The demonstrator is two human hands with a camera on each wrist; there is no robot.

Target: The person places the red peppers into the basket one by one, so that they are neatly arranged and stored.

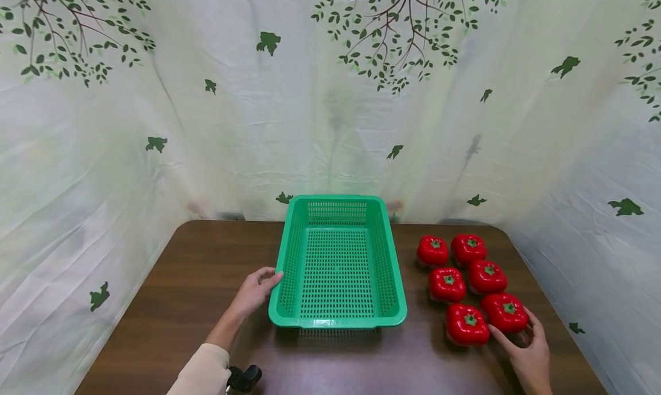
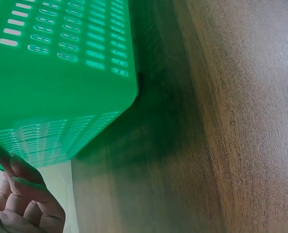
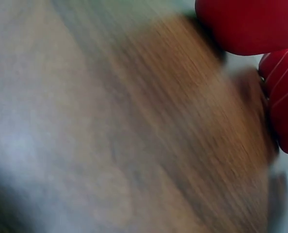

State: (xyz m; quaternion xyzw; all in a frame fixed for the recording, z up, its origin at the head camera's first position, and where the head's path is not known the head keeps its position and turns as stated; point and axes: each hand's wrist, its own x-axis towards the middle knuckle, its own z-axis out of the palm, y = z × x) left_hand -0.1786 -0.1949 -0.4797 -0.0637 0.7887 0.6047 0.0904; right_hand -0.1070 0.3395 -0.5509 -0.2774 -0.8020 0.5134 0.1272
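Right grip (image 1: 532,353) curls round the near-right red pepper (image 1: 506,313) of six, on the surface (image 1: 206,257) right of the basket (image 1: 335,323) | left grip (image 1: 257,291) pinches basket rim | pepper looks firm, light, slippery; best held across its sides | basket likely stiff, light

- Ahead of you hangs a pale, wrinkled fabric backdrop (image 1: 232,136), continuing along your left and right.
- Across its top you see printed leafy branches (image 1: 400,33); scattered green leaf shapes (image 1: 268,43) dot it lower down.
- Before you stands a dark brown, wood-grained table (image 1: 206,257), its far corners rounded.
- Soft light leaves a pale sheen on the tabletop nearest you.
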